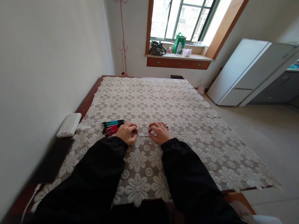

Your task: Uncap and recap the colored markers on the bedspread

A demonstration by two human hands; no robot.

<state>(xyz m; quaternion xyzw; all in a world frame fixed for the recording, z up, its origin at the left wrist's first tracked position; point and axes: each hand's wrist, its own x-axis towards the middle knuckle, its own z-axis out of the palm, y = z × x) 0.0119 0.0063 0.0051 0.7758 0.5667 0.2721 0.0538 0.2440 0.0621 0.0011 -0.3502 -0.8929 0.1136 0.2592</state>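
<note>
so my left hand is curled, grip unclear, touching the pens lying leftward; my right hand rests farther off, grip unclear too.

left hand beside pens, lace tablecloth

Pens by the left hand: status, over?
Left hand curled on the lace cloth, just right of the pens. Right hand closed over a small thin item, unclear what. White box lies further left, apart.
</note>
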